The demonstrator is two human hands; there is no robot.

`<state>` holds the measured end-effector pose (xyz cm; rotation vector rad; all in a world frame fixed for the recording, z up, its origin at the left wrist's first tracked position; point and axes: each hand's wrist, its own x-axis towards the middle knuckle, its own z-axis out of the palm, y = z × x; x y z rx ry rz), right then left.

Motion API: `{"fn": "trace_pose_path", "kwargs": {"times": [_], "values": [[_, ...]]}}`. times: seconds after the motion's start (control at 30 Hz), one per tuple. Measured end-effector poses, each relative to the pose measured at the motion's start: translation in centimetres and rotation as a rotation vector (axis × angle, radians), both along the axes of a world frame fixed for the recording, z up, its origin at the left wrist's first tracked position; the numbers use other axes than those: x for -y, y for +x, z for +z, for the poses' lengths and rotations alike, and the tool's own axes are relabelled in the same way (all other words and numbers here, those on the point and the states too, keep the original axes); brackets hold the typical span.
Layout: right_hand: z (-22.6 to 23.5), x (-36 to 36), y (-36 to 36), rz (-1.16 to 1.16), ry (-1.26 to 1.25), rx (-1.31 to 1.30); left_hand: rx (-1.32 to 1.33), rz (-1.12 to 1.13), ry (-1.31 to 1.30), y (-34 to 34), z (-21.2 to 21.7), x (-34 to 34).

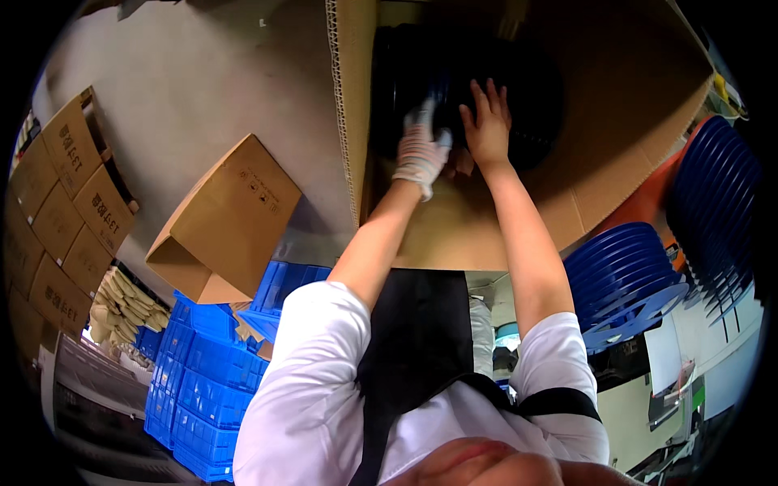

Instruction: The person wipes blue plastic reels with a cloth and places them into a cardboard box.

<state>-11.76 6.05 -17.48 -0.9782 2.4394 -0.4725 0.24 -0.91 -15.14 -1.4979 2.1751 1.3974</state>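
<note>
Both of my arms reach into a large open cardboard box (600, 182). Inside it lies a dark, rounded thing (527, 121), nearly black with a faint blue sheen; the shadow hides its kind. My left hand (422, 151), in a striped knit glove, is at the near left part of this dark thing, its fingers stretched forward and the thumb apart. Bare and with its fingers spread, my right hand (487, 130) lies flat over the dark thing's middle. Neither hand shows anything gripped. Whether the gloved fingertips touch the dark thing, I cannot tell.
Stacked blue reels (624, 279) stand at the right, with a taller row of blue reels (717, 202) behind. An open carton (231, 215) sits at the left above stacked blue plastic crates (212, 397). Piled cardboard boxes (69, 219) line the far left.
</note>
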Motion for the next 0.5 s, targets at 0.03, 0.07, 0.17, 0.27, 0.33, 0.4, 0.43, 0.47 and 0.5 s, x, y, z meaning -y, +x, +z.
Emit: {"fn": "trace_pose_path", "kwargs": {"times": [0.03, 0.07, 0.17, 0.27, 0.33, 0.4, 0.43, 0.47, 0.5], "values": [[0.5, 0.4, -0.1, 0.037, -0.093, 0.033, -0.084, 0.094, -0.042, 1.2, -0.1, 0.5], [1.0, 0.7, 0.1, 0.094, -0.076, 0.006, -0.068, 0.149, -0.039, 1.8, 0.0, 0.2], [1.6, 2.9, 1.6, 0.155, -0.058, 0.002, -0.086, 0.157, -0.12, 2.1, 0.2, -0.3], [0.6, 5.6, 2.6, 0.174, 0.031, -0.024, -0.119, 0.306, 0.161, 1.8, 1.4, -0.3], [0.4, 7.0, 3.0, 0.222, 0.155, -0.072, -0.12, 0.374, 0.242, 1.3, 2.3, -0.7], [-0.3, 5.8, 2.4, 0.273, 0.111, -0.095, -0.121, 0.276, 0.011, 2.4, 2.0, -2.0], [-0.8, 4.9, 1.9, 0.291, 0.091, -0.111, -0.153, 0.183, -0.176, 3.2, 1.7, -2.7], [-0.6, 3.7, 1.3, 0.307, 0.066, -0.132, -0.073, 0.205, -0.079, 3.2, 3.1, -2.4], [-0.9, 3.6, 1.2, 0.311, 0.095, -0.156, -0.083, 0.236, -0.082, 3.5, 3.4, -2.2]]}}
